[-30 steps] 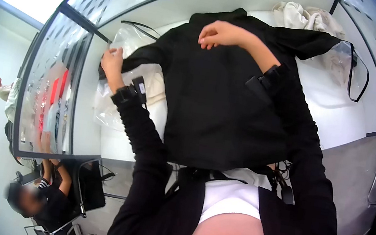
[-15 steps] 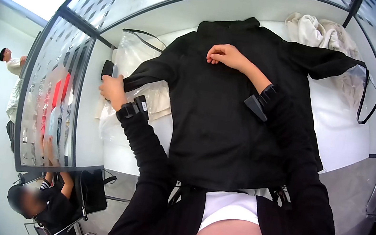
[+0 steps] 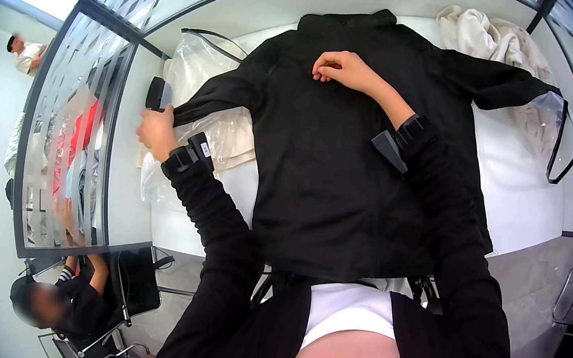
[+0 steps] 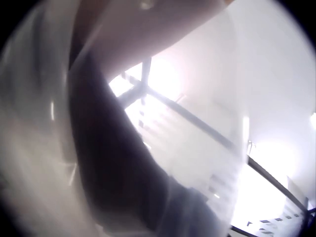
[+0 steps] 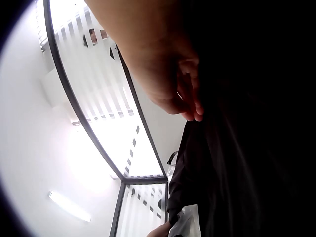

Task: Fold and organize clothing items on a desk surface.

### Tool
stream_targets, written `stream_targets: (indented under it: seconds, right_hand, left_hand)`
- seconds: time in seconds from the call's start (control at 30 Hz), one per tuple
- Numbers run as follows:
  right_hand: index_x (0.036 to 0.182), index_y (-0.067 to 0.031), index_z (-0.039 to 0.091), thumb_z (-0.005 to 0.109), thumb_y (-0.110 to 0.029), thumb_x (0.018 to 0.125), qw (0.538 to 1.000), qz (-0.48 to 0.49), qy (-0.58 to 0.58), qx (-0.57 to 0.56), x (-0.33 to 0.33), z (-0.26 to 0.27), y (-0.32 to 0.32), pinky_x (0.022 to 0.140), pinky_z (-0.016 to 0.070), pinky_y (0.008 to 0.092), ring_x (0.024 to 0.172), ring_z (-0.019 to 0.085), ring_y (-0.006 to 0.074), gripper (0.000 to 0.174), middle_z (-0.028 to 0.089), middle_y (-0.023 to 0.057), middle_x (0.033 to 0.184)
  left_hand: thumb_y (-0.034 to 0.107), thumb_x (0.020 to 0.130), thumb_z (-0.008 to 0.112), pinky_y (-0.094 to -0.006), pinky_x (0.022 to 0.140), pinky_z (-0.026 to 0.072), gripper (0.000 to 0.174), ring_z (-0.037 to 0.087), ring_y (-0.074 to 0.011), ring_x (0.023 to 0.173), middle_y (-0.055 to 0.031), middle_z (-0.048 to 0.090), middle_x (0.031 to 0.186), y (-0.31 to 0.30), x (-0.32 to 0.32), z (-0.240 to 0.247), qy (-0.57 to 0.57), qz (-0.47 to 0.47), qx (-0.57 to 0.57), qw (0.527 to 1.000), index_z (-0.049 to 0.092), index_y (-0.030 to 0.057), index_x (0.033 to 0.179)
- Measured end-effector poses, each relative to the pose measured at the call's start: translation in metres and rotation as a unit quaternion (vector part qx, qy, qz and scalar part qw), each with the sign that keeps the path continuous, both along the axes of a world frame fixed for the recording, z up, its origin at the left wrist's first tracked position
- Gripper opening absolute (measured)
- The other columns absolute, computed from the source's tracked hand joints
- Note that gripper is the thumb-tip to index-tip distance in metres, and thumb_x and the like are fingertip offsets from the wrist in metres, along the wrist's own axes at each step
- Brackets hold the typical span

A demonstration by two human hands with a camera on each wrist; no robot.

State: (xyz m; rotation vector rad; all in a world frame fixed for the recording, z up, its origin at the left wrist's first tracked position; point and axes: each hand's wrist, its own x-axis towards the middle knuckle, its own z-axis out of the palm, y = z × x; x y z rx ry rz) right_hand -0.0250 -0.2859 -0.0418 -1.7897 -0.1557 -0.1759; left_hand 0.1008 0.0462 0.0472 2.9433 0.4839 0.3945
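A black long-sleeved garment lies spread on the white table. My left hand grips the end of its left-side sleeve, and a black piece stands up past the fingers. In the left wrist view, dark cloth and blurred clear plastic fill much of the picture. My right hand hangs loosely curled over the garment's upper part, below the collar; the right wrist view shows this hand beside the dark cloth, apparently holding nothing.
Clear plastic bags with pale cloth lie under the left sleeve and by the right cuff. Cream cloth is bunched at the back right. Partition panels surround the table. A person sits at lower left.
The left hand has come lower with the sleeve end, and the black piece now stands above its fingers. The right hand's fingers have curled slightly more. The head view has shifted a little.
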Motion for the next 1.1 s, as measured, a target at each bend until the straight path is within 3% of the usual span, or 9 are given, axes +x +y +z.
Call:
stream_targets:
  seconds: [0.17,0.37,0.5,0.6,0.7,0.73,0.77,0.83,1.1]
  right_hand:
    - [0.084,-0.0016,0.059,0.05,-0.006,0.082,1.0,0.0,0.013,-0.008,-0.002,0.004,0.002,0.068,0.0466,0.0231,0.071,0.057,0.0102,0.01,0.062,0.0046,0.079]
    - [0.084,-0.0014,0.059,0.05,-0.007,0.084,1.0,0.007,0.009,-0.015,-0.002,0.003,0.001,0.068,0.0458,0.0231,0.072,0.055,0.0096,0.01,0.061,0.0041,0.08]
    - [0.084,-0.0011,0.058,0.05,-0.007,0.084,1.0,0.006,0.007,-0.023,-0.002,0.002,0.001,0.069,0.0457,0.023,0.071,0.055,0.0096,0.01,0.061,0.004,0.08]
    - [0.085,-0.001,0.058,0.05,-0.007,0.083,0.999,0.004,0.002,-0.032,-0.003,0.003,0.001,0.069,0.0456,0.023,0.071,0.056,0.0097,0.01,0.061,0.004,0.08]
    - [0.085,-0.0011,0.058,0.05,-0.006,0.083,0.999,0.004,-0.002,-0.045,-0.004,0.004,0.001,0.069,0.0456,0.023,0.071,0.056,0.0097,0.01,0.061,0.004,0.079]
    - [0.084,-0.0012,0.059,0.05,-0.006,0.082,0.999,0.001,-0.004,-0.037,-0.004,0.003,0.002,0.068,0.0462,0.023,0.071,0.057,0.0099,0.011,0.062,0.0042,0.078]
    - [0.083,-0.0014,0.06,0.051,-0.006,0.081,1.0,-0.002,-0.006,-0.029,-0.003,0.002,0.002,0.068,0.0468,0.0231,0.07,0.058,0.0101,0.011,0.062,0.0045,0.077]
    - [0.083,-0.0015,0.061,0.051,-0.006,0.079,1.0,-0.004,-0.012,-0.024,-0.002,0.001,0.002,0.067,0.0473,0.0231,0.069,0.059,0.0103,0.011,0.063,0.0048,0.076]
    - [0.085,-0.0017,0.058,0.049,-0.007,0.083,0.999,0.003,0.007,-0.049,-0.004,0.005,0.002,0.068,0.0456,0.0227,0.072,0.055,0.0095,0.011,0.061,0.0033,0.08]
  left_hand:
    - [0.024,0.067,0.062,-0.0375,0.08,0.0456,0.029,0.059,-0.0301,0.089,-0.0147,0.062,0.095,0.023,0.019,-0.012,-0.017,-0.092,-0.032,0.995,0.063,0.01,0.092]
    - [0.009,0.064,0.061,-0.0312,0.077,0.0466,0.026,0.063,-0.0244,0.082,-0.0129,0.065,0.087,0.031,0.035,-0.008,-0.241,-0.145,-0.186,0.942,0.067,0.0107,0.089]
    - [-0.006,0.063,0.051,-0.0299,0.082,0.0442,0.034,0.06,-0.0246,0.091,-0.0133,0.061,0.1,0.02,0.023,0.009,-0.362,-0.203,-0.361,0.835,0.062,0.0004,0.094]
    - [-0.01,0.066,0.048,-0.0286,0.084,0.0432,0.033,0.057,-0.0247,0.097,-0.0145,0.053,0.116,0.009,0.005,0.028,-0.365,-0.284,-0.608,0.645,0.06,-0.0042,0.096]
    - [-0.013,0.07,0.045,-0.0265,0.084,0.0426,0.032,0.055,-0.0227,0.098,-0.0137,0.047,0.121,0.02,0.0,0.032,-0.412,-0.354,-0.309,0.781,0.058,-0.0071,0.099]
    - [-0.012,0.074,0.044,-0.0245,0.084,0.0422,0.034,0.053,-0.0208,0.1,-0.0132,0.047,0.118,0.025,-0.001,0.035,-0.45,-0.317,-0.087,0.83,0.052,-0.007,0.106]
    - [-0.011,0.072,0.044,-0.0266,0.086,0.0414,0.036,0.053,-0.0232,0.099,-0.0141,0.049,0.115,0.026,-0.001,0.036,-0.451,-0.335,-0.34,0.754,0.053,-0.0041,0.107]
    - [-0.01,0.07,0.044,-0.0309,0.089,0.0398,0.041,0.053,-0.0281,0.098,-0.016,0.053,0.109,0.003,-0.022,0.059,-0.361,-0.301,-0.759,0.45,0.053,0.0017,0.108]
    - [0.003,0.066,0.046,-0.0383,0.093,0.0376,0.036,0.053,-0.0296,0.099,-0.0172,0.055,0.1,0.005,-0.038,0.067,-0.303,-0.386,-0.835,0.249,0.051,0.0018,0.102]
